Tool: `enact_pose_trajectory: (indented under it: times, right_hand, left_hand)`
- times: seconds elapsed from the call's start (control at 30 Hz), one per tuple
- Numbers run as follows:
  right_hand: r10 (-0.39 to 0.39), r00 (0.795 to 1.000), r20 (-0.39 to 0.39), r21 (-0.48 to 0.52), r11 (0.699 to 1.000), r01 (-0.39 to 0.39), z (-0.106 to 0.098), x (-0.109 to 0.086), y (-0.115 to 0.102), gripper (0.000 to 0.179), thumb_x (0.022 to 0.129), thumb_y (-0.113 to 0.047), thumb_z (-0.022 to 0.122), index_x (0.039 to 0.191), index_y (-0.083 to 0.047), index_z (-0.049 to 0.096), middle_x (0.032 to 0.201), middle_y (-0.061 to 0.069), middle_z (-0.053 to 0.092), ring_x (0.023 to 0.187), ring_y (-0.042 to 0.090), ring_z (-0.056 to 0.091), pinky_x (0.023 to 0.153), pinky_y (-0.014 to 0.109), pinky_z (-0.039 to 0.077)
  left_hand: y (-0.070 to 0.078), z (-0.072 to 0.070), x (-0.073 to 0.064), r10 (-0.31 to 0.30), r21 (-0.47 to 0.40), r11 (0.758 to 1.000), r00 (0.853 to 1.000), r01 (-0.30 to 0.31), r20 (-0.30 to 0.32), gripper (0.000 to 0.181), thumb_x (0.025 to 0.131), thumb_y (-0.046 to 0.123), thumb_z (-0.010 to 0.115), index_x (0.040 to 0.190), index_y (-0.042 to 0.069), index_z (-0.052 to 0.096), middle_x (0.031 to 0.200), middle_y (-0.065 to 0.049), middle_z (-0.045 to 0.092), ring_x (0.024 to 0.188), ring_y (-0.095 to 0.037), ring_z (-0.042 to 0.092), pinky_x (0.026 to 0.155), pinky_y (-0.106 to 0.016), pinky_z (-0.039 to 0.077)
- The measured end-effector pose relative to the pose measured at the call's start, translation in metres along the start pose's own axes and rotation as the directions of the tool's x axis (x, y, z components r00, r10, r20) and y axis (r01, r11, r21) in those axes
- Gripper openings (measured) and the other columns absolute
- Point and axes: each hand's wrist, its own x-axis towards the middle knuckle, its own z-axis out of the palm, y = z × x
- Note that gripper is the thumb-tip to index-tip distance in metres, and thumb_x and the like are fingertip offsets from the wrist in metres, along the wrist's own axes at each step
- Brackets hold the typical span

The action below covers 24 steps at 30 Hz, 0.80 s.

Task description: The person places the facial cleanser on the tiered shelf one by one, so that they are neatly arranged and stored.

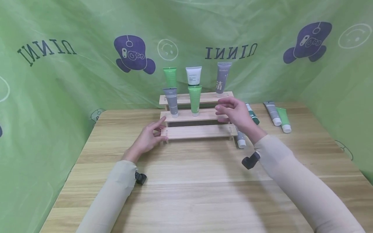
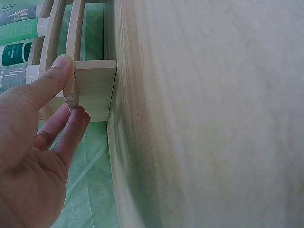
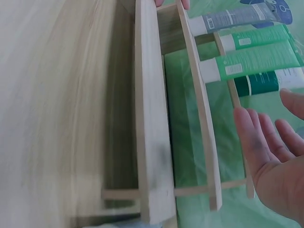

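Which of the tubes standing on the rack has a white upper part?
The middle tube on the top shelf; the other four standing tubes have green or greyish tops.

Creased green cloth (image 1: pixel 93 19) hangs behind the pale, wood-grained bench (image 1: pixel 180 194) and along both its sides. Printed on it are purple cartoon figures (image 1: pixel 130 54), white-outlined smiley faces (image 1: pixel 167 49) and dark lettering (image 1: pixel 231 51).

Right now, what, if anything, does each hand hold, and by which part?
The left hand grips the wooden rack by the left end of its lowest shelf; the right hand holds nothing.
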Motion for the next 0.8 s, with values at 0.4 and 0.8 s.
enact_pose_trajectory:
  times: [0.4, 0.8]
  right_hand:
    - [-0.015, 0.999, 0.048, -0.052, 0.999, 0.017, -0.028, -0.018, 0.021, 0.047, 0.099, -0.013, 0.066, 0.138, 0.007, 0.049, 0.121, 0.021, 0.064, 0.096, 0.021, 0.071, 0.08, 0.042, 0.064]
    - [0.056, 0.995, 0.083, -0.136, 0.99, -0.045, -0.052, -0.039, 0.033, 0.053, 0.099, -0.018, 0.068, 0.138, 0.01, 0.047, 0.115, 0.009, 0.068, 0.096, 0.019, 0.07, 0.083, 0.044, 0.063]
  left_hand:
    - [-0.002, 0.0, -0.001, 0.006, -0.002, 1.0, 1.0, -0.006, 0.003, 0.095, 0.079, 0.001, 0.083, 0.157, 0.022, 0.035, 0.127, -0.015, 0.059, 0.118, -0.03, 0.056, 0.099, -0.025, 0.053]
    - [-0.002, 0.0, 0.001, 0.013, -0.001, 1.0, 1.0, -0.013, -0.002, 0.095, 0.078, 0.002, 0.084, 0.157, 0.022, 0.035, 0.127, -0.015, 0.059, 0.118, -0.03, 0.056, 0.099, -0.025, 0.054]
